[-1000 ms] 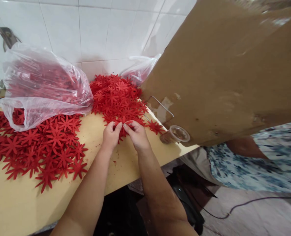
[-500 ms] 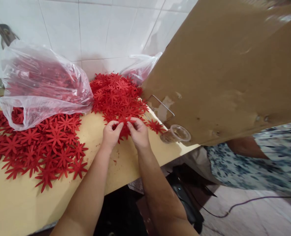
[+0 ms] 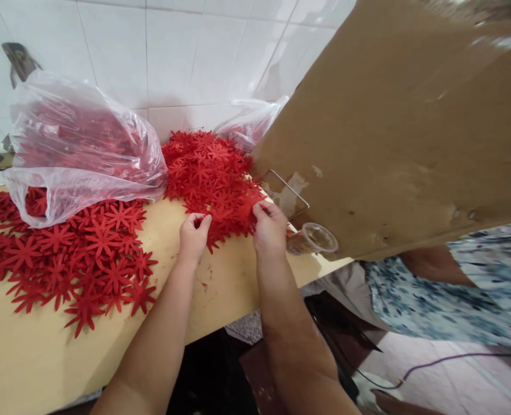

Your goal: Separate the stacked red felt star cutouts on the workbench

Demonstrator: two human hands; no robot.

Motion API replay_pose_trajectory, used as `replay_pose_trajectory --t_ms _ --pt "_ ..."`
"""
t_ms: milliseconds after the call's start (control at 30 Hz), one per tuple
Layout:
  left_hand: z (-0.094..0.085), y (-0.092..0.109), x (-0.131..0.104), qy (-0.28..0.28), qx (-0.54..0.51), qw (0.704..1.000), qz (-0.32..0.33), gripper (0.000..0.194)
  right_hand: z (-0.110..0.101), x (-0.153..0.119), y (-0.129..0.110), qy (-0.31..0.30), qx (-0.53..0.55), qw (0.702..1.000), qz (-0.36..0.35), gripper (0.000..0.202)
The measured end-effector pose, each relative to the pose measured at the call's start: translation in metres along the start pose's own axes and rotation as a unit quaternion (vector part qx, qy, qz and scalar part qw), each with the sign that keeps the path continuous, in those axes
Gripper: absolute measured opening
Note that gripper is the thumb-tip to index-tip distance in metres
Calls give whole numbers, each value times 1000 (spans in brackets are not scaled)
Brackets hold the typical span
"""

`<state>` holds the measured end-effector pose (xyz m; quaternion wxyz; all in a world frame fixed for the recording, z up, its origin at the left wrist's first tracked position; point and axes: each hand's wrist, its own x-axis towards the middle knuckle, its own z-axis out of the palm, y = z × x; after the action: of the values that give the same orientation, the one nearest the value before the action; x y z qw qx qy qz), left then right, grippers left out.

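Observation:
A pile of red flower-shaped cutouts [image 3: 207, 167] lies on the table in front of both hands. My left hand [image 3: 193, 237] is at its near left edge, thumb and forefinger pinched together; anything between them is too small to make out. My right hand [image 3: 271, 230] has moved apart from it, at the pile's right side, its fingertips pinched on a red flower cutout [image 3: 257, 203] whose lower part the fingers hide. Another heap of red flower cutouts [image 3: 103, 248] spreads over the left of the table.
A clear plastic bag [image 3: 86, 150] full of red pieces rests on the left heap, and a second bag [image 3: 250, 121] stands against the tiled wall. Brown board [image 3: 389, 132] leans at the right, beside a clear plastic cup [image 3: 311, 239]. A person in patterned clothing [image 3: 488, 282] is behind it.
Both hands were together at a red flower cutout. My right hand has moved right, to the pile's right edge; my left hand has stayed nearly in place, still pinched.

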<state>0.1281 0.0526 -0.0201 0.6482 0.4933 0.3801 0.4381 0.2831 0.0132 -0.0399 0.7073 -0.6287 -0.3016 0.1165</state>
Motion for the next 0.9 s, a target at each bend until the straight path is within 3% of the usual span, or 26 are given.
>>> replay_pose_trajectory --t_ms 167,267,433,633,900 --pt "4 -1 1 4 -6 1000 -11 10 -1 -1 -11 -4 -94 994 -57 46" --pt "6 -2 2 10 -21 999 -34 21 6 -23 -23 -20 -100 994 -47 41" --pt "7 0 1 -44 -90 992 -82 28 16 -58 -28 -57 -77 995 4 36" --pt "5 -3 0 -61 -68 995 -35 5 20 -69 -35 -92 -23 995 42 37" --pt "-1 -10 1 -80 86 992 47 26 27 -63 -45 -153 46 985 69 36"
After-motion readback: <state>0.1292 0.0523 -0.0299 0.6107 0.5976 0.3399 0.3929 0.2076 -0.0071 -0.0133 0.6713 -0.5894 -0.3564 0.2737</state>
